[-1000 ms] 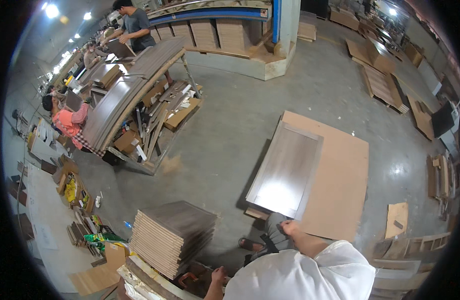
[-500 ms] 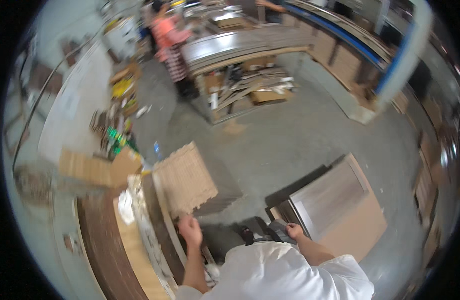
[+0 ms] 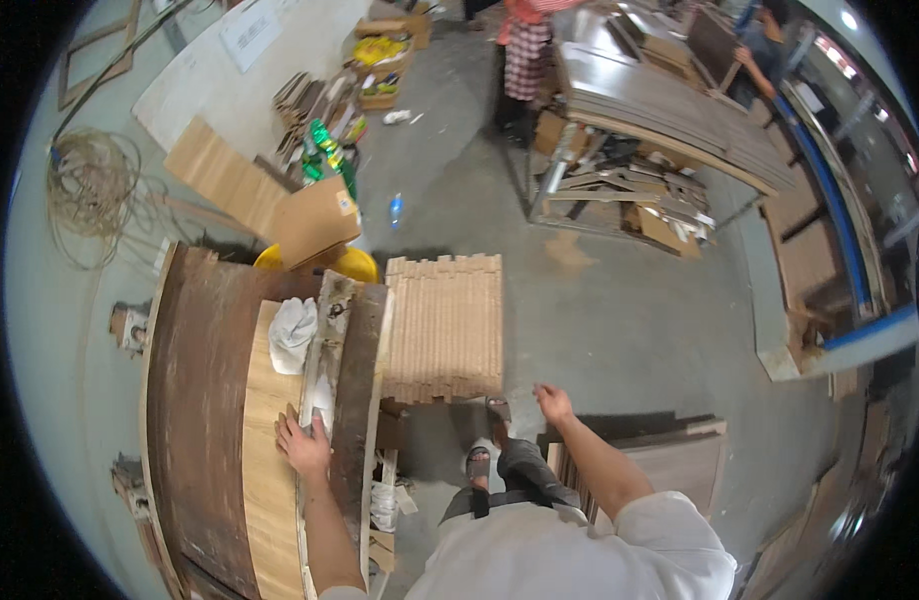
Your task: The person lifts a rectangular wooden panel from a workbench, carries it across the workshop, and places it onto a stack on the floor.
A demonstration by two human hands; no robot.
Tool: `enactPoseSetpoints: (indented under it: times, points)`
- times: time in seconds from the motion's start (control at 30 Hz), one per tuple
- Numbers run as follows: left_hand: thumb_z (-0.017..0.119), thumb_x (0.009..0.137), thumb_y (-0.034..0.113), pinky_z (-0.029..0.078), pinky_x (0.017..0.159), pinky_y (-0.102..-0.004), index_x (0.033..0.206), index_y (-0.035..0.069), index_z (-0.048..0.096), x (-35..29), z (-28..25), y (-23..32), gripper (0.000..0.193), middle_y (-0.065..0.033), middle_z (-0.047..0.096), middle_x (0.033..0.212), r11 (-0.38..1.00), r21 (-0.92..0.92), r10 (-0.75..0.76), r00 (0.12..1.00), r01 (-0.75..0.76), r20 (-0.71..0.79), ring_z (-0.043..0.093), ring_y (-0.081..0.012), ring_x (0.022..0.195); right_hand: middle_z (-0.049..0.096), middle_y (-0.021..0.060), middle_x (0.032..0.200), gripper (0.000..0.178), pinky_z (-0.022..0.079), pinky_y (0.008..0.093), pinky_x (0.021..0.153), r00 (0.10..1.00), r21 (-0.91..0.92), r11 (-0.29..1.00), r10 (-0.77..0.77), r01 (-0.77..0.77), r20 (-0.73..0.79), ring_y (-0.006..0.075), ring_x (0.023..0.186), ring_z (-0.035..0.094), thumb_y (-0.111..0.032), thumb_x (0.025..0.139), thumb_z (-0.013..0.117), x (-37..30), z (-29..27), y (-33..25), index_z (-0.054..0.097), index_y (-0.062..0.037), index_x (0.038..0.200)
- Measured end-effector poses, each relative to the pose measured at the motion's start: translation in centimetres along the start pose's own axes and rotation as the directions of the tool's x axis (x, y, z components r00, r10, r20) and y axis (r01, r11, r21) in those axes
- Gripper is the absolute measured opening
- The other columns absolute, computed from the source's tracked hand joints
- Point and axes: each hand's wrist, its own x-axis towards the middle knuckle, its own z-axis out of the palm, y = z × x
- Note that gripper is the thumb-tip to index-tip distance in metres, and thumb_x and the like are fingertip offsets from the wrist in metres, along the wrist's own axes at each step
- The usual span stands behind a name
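My left hand (image 3: 305,447) rests with fingers spread on a light wood board (image 3: 270,410) on the bench at the left. Its fingertips are close to a small white item (image 3: 322,392) on the worn, stained rail (image 3: 333,325) beside the board. Farther along the board lies a crumpled white cloth (image 3: 293,335). My right hand (image 3: 553,402) hangs in the air over the floor, fingers loosely apart, and I see nothing in it. Just ahead of me stands a stack of wood strips (image 3: 445,325). Brown wood panels (image 3: 670,465) lie below my right forearm.
A cardboard box (image 3: 318,222) and yellow tubs (image 3: 355,264) stand past the bench's far end. A work table (image 3: 660,100) with boards on it stands at the far right, offcuts beneath. Two people are near it. A small bottle (image 3: 396,210) is on the floor.
My view has swung left. My left hand has moved from beside the bench edge onto the light board. My right hand has moved away from the panels and is raised ahead of them.
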Motion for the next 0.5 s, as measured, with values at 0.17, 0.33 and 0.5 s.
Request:
enactPoseSetpoints:
  times: [0.17, 0.33, 0.5]
  points:
    - [0.057, 0.092, 0.041, 0.018, 0.115, -0.0551, 0.146, 0.013, 0.036, 0.5, -0.9, 1.2, 0.064, -0.0183, 0.037, 0.148, 0.991, 0.114, -0.085, 0.992, 0.074, 0.091, 0.028, -0.0359, 0.14, 0.062, 0.0187, 0.121, 0.052, 0.043, 0.0372, 0.097, 0.999, 0.166, 0.986, 0.029, -0.023, -0.036, 0.0296, 0.115, 0.057, -0.04, 0.099, 0.043, 12.7, 8.1, -7.3, 0.057, 0.003, 0.124]
    - [0.059, 0.091, 0.036, 0.014, 0.115, -0.0565, 0.145, 0.013, 0.037, 1.2, -1.2, 1.7, 0.062, -0.0156, 0.034, 0.15, 0.989, 0.1, -0.122, 0.987, 0.112, 0.104, 0.024, -0.0344, 0.143, 0.055, 0.0196, 0.13, 0.055, 0.039, 0.038, 0.1, 0.987, 0.457, 0.876, 0.152, -0.155, 0.044, 0.032, 0.12, 0.052, -0.041, 0.102, 0.038, 15.0, 11.8, -9.4, 0.051, 0.0027, 0.131]
    - [0.062, 0.09, 0.033, 0.012, 0.115, -0.0581, 0.143, 0.014, 0.04, 1.2, -0.9, 1.5, 0.06, -0.0147, 0.034, 0.151, 0.98, 0.133, -0.165, 0.976, 0.147, 0.139, 0.023, -0.0333, 0.143, 0.063, 0.0196, 0.117, 0.054, 0.043, 0.0406, 0.094, 0.892, 0.311, 0.942, 0.245, -0.126, -0.38, 0.031, 0.108, 0.058, -0.045, 0.1, 0.041, 12.9, 11.1, -10.9, 0.057, 0.0015, 0.123]
